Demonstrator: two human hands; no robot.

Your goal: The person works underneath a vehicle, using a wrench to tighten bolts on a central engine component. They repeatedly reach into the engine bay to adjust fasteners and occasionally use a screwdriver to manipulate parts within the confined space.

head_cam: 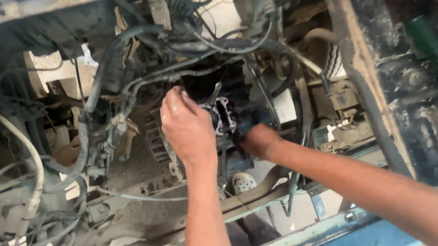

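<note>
A view looks down into a grimy engine bay, crowded with dusty hoses, cables and metal frame rails. Two bare arms reach in from the bottom edge toward the middle of the picture.

The left hand [187,126] is raised with its back to the camera. Its fingers curl forward over a small dark metal part [223,114] that has a pale, bracket-like face and sits at the centre of the bay, mounted on the engine block [226,85]. The fingertips are hidden behind the hand, so it is not possible to tell how tightly they grip; the hand seems to steady the part from the left.

The right hand [258,139] comes in from the lower right, with its forearm crossing the frame on a slant. It is closed into a loose fist just below and to the right of the part, touching it or nearly so. What, if anything, is held inside the fist cannot be seen. The two hands sit close together on either side of the part, probably so that one braces while the other works.

A thick grey hose [102,75] arcs across the upper left. A pale hose [32,157] curves down at the far left. A dark, rusty panel [368,60] runs down the right side, with a green-handled tool [427,38] resting beyond it. A blue frame rail [315,234] crosses the bottom right. Through gaps below, light ground and a pale shoe [244,182] show.
</note>
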